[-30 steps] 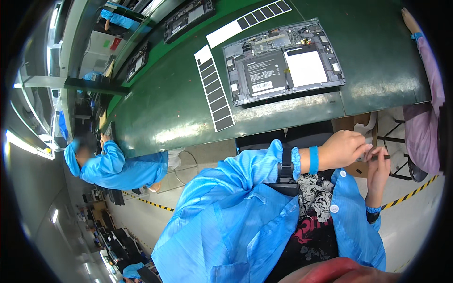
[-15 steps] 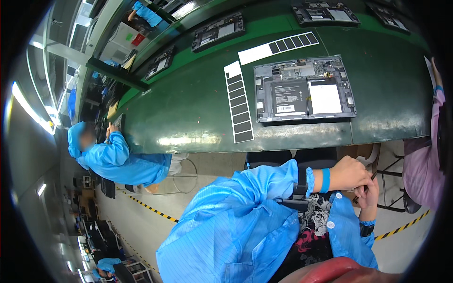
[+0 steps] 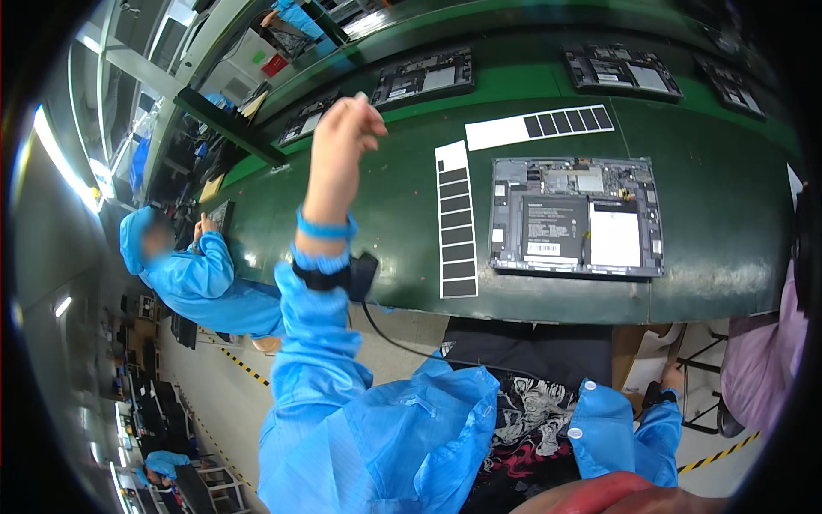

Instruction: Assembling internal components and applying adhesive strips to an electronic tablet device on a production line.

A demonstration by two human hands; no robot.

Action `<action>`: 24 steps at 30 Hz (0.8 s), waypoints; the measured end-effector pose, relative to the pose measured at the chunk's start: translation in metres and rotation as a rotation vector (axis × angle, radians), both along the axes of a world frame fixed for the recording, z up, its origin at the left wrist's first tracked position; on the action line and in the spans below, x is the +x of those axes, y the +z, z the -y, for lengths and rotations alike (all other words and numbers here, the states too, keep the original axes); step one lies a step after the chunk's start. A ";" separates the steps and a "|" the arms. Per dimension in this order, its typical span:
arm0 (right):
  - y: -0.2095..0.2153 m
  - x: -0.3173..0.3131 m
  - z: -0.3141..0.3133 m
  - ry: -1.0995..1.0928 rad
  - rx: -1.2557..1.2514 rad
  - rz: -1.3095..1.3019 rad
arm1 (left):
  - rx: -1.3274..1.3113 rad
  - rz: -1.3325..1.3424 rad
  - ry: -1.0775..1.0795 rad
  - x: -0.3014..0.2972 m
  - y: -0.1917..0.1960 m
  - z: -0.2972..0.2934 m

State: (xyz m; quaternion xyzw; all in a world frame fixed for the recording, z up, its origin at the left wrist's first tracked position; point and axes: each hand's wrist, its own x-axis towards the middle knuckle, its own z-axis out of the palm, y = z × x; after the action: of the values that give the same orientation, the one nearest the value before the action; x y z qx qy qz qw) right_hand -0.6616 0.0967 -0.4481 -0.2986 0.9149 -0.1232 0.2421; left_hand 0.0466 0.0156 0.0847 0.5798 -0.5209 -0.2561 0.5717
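Note:
My left hand (image 3: 342, 137) is raised over the left part of the green table (image 3: 711, 257), fingers curled together; I cannot tell if anything is in them. Its wrist carries a blue band and a black strap (image 3: 321, 276) with a cable running down. An opened grey device (image 3: 574, 218) with a black battery and a white panel lies to the hand's right. A white strip of black pads (image 3: 454, 223) lies between them, and a second strip (image 3: 539, 127) lies behind the device. My right hand (image 3: 672, 379) is low under the table edge, mostly hidden beyond its blue sleeve.
Several more opened devices (image 3: 428, 77) sit along the table's back. A co-worker in a blue coat (image 3: 184, 274) sits at the left, and a person in pink (image 3: 762, 368) at the right. A cardboard box (image 3: 638, 360) stands under the table; yellow-black tape (image 3: 240, 364) marks the floor.
My left hand left the right hand below the table edge and rose up and to the left over the table. The view has shifted, so the device appears lower and nearer.

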 end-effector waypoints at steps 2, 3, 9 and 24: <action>-0.023 -0.010 0.000 -0.008 0.013 0.088 | 0.074 -0.149 0.113 0.057 -0.006 0.049; -0.035 -0.016 -0.001 -0.012 0.022 0.132 | 0.121 -0.209 0.145 0.087 -0.013 0.071; 0.021 0.015 -0.022 -0.044 -0.041 0.349 | 0.569 -0.017 0.503 0.179 -0.074 0.179; 0.279 0.097 -0.032 0.452 0.364 0.811 | 0.548 -0.469 0.043 0.233 -0.066 0.216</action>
State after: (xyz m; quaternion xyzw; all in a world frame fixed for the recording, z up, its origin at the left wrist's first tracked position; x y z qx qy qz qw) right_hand -0.5647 0.1286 -0.1687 -0.3705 0.6662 -0.0120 0.6472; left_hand 0.2797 -0.2004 0.0183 0.6479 -0.2752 -0.5001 0.5043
